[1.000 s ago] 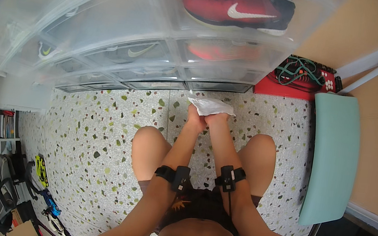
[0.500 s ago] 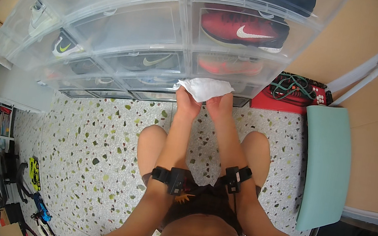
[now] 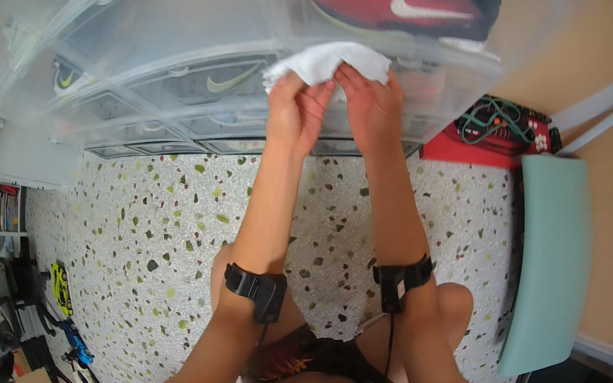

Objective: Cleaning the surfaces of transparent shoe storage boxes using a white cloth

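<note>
A crumpled white cloth is stretched between my two hands, in front of the clear shoe boxes. My left hand pinches its left part, with fingers curled at the lower edge. My right hand grips the right part, fingertips bent over the cloth near the other hand. Behind the cloth stand stacked transparent shoe boxes. A red and black sneaker shows in the box above the cloth, and a dark sneaker with a pale mark shows to the left.
A pale green padded seat stands at the right. Beside the boxes sits a red item with green cord on it. Speckled floor lies below. Shelves with books and toy cars are at the far left.
Both hands have reached farther forward and up along the boxes with the white cloth, which now hangs more spread out. My view has moved closer to the boxes.
</note>
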